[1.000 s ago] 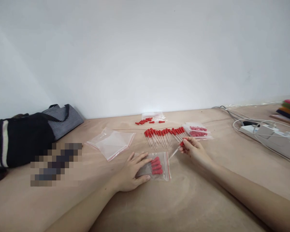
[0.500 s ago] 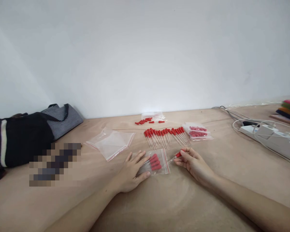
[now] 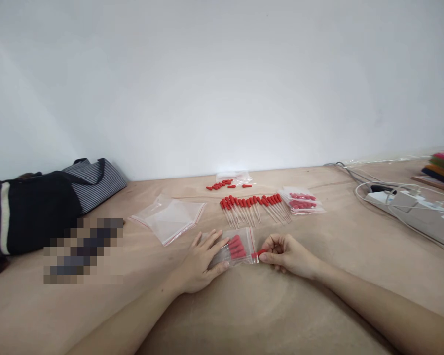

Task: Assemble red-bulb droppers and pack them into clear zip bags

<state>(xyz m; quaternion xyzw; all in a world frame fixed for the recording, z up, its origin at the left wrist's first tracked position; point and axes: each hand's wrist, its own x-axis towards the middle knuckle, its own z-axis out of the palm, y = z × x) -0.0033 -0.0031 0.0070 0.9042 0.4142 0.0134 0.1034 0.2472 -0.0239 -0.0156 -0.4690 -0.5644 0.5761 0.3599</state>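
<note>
My left hand (image 3: 203, 264) lies flat with its fingers spread, pressing the left part of a clear zip bag (image 3: 248, 237) onto the table. Several red-bulbed droppers (image 3: 238, 246) rest side by side inside this bag. At the bag's right end, my right hand (image 3: 286, 254) pinches another dropper (image 3: 259, 254) by its red bulb, its glass end inside the bag's mouth. Behind the bag, a row of droppers (image 3: 249, 203) lies with the bulbs pointing away from me.
Flat zip bags (image 3: 170, 217) lie to the left. Filled bags (image 3: 303, 202) are stacked right of the row. Loose red bulbs (image 3: 219, 186) and glass tubes (image 3: 246, 180) sit near the wall. A black bag (image 3: 40, 207) stands left; a power strip (image 3: 403, 207) with cables is right.
My right hand has moved left and slightly toward me, carrying the dropper from outside the bag into its mouth. My left hand has stayed on the bag.
</note>
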